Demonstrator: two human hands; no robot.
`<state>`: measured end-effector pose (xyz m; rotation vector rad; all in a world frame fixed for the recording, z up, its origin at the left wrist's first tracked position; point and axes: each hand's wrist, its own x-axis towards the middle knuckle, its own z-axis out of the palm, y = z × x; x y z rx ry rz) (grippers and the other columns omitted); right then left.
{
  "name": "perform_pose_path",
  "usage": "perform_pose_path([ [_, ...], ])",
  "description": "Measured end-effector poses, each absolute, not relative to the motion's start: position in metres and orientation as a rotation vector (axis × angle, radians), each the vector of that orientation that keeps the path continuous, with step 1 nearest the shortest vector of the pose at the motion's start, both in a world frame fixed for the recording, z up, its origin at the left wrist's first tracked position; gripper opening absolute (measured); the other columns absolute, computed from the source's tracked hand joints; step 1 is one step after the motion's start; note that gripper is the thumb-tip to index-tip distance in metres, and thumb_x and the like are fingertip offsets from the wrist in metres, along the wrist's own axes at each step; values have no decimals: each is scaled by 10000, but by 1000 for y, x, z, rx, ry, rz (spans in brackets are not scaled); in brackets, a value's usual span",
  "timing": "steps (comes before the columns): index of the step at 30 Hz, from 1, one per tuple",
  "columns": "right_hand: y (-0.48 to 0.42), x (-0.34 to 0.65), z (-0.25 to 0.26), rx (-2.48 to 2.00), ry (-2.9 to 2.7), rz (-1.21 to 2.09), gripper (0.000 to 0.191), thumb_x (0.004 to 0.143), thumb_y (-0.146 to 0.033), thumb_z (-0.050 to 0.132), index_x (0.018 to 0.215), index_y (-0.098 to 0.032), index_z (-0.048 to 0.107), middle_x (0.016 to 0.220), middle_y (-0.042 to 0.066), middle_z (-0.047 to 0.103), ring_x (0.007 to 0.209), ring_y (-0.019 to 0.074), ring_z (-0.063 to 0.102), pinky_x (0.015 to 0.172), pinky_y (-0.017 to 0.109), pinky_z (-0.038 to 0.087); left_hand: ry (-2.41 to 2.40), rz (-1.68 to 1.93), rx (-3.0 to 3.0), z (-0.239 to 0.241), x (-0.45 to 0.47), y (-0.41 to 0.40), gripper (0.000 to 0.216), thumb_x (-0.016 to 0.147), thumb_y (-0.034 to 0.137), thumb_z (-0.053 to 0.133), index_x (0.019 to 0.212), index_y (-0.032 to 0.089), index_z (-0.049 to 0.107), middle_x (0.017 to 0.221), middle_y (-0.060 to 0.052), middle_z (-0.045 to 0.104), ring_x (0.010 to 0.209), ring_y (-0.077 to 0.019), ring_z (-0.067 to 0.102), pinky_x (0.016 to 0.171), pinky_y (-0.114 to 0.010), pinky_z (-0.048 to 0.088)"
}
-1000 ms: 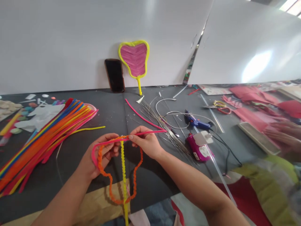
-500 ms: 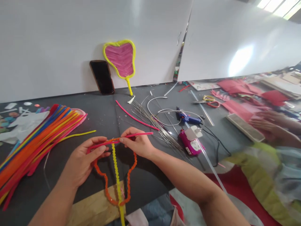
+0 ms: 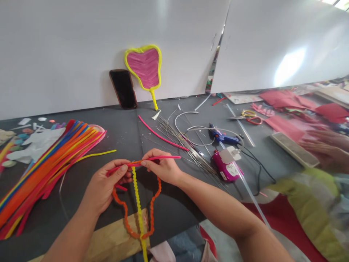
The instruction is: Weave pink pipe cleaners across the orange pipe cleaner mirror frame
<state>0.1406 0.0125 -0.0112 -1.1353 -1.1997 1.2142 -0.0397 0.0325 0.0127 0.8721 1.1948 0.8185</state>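
Note:
A pink pipe cleaner (image 3: pixel 171 157) lies across the top of an orange twisted pipe-cleaner loop (image 3: pixel 125 214). My left hand (image 3: pixel 109 182) pinches the pink strand against the loop's top edge, and a short pink end shows below its fingers. Just across the join, my right hand (image 3: pixel 162 166) has thumb and fingers closed on the same strand, whose free end points right. A yellow twisted pipe-cleaner stem (image 3: pixel 137 196) runs down the middle of the loop and out past its bottom. The exact wrapping at the top is partly hidden by fingers.
Colourful pipe cleaners (image 3: pixel 54 171) lie at left. A finished yellow-and-pink fan (image 3: pixel 144 69) leans by a phone (image 3: pixel 123 89). Wires (image 3: pixel 188 149), a glue gun (image 3: pixel 225 138), a purple power adapter (image 3: pixel 226 167) and scissors (image 3: pixel 248 117) lie rightward. Another person's hands (image 3: pixel 327 142) are at far right.
The scene has shifted slightly right in view. A short pink end now sticks out under my left hand, where the strand earlier curved beside the fingers. Both hands keep their pinch.

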Motion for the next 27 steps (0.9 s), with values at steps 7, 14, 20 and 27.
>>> perform_pose_path([
  [7, 13, 142, -12, -1132, -1291, 1200, 158, 789, -349, 632, 802, -192, 610, 650, -32, 554, 524, 85, 523, 482, 198, 415, 1222, 813, 829, 13, -38, 38, 344, 536, 242, 839, 825, 165, 668, 625, -5, 704, 517, -112, 632, 496, -163, 539],
  [14, 13, 144, -8, -1141, -1358, 1141, 115, 803, -312, 615, 798, -197, 612, 682, -29, 567, 578, 88, 538, 512, 193, 422, 1231, 812, 803, 16, -34, 38, 252, 566, 155, 795, 788, 167, 676, 624, -6, 709, 510, -125, 634, 488, -179, 541],
  [20, 14, 144, -9, -1115, -1329, 1135, 101, 799, -295, 609, 784, -195, 607, 674, -33, 561, 557, 82, 526, 505, 191, 419, 1214, 873, 815, 11, -37, 37, 275, 521, 162, 834, 746, 161, 676, 594, 1, 691, 515, -107, 631, 534, -158, 547],
  [27, 11, 145, -8, -1127, -1254, 1155, 136, 776, -318, 624, 782, -182, 611, 643, -41, 551, 507, 76, 516, 491, 197, 426, 1193, 931, 882, 5, -36, 29, 304, 562, 259, 828, 788, 143, 661, 635, 1, 679, 521, -98, 621, 537, -185, 542],
])
